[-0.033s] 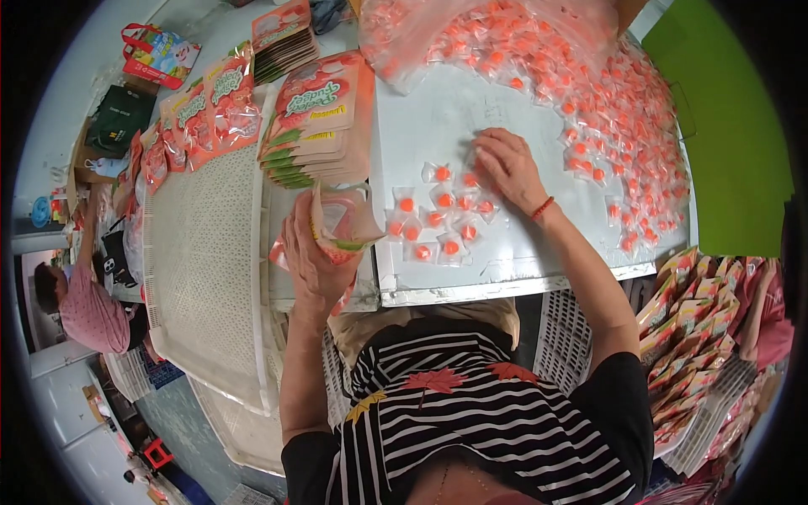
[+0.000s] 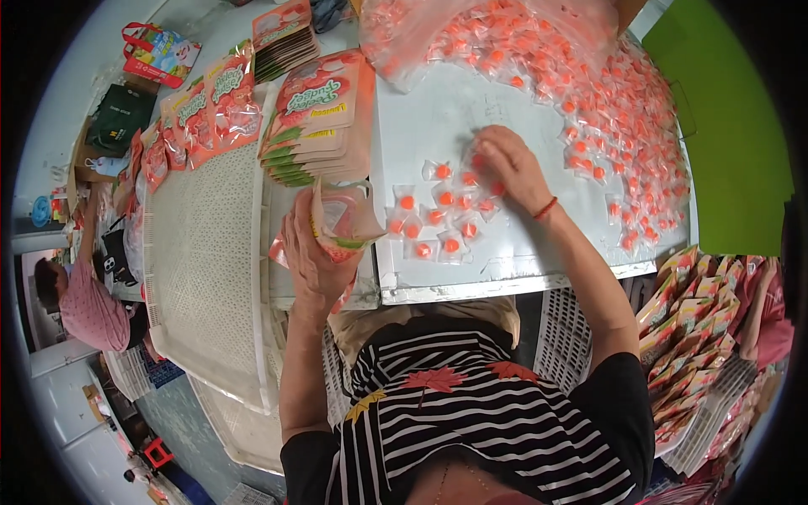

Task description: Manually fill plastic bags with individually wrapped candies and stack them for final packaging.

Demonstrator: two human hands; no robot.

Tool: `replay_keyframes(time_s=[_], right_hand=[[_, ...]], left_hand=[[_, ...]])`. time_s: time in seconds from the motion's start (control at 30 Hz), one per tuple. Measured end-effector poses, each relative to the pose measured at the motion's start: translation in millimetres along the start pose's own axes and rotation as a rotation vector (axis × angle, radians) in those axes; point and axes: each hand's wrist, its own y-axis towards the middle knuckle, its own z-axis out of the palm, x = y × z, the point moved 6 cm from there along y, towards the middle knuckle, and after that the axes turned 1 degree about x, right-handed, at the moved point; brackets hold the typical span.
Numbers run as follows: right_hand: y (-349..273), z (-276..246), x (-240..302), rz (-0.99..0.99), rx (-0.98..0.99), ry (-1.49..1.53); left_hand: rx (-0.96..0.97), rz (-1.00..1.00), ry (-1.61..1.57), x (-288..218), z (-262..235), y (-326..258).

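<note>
My left hand (image 2: 310, 246) grips an open pink stand-up pouch (image 2: 347, 215) at the near edge of the white metal table (image 2: 505, 271). My right hand (image 2: 512, 167), a red band on its wrist, lies fingers-down on a small cluster of clear sachets with orange sweets (image 2: 439, 223) spread in front of me. A big heap of the same sachets (image 2: 610, 109) covers the far right of the table, partly spilling from a clear bag (image 2: 438, 38). A stack of flat pink pouches (image 2: 320, 118) lies just beyond my left hand.
A white mesh tray (image 2: 210, 269) runs along the left. More pink pouches (image 2: 210, 105) lie at its far end. Filled pouches (image 2: 699, 328) are piled at my right, beside a white crate (image 2: 566, 337). Another person in pink (image 2: 84, 307) sits far left.
</note>
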Motion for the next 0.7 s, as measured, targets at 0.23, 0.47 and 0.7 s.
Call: replay_keyframes(time_s=[0.23, 0.47, 0.7], right_hand=[[-19.4, -15.2, 7.5, -0.089, 0.005, -0.123], [-16.0, 32.1, 43.0, -0.140, 0.062, -0.300], [-5.7, 39.2, 45.0, -0.103, -0.076, -0.180]], left_hand=[[0.021, -0.023, 0.021, 7.6, 0.5, -20.3], [0.175, 0.122, 0.016, -19.8, 27.1, 1.0], [0.188, 0.206, -0.044, -16.5, 50.0, 15.0]])
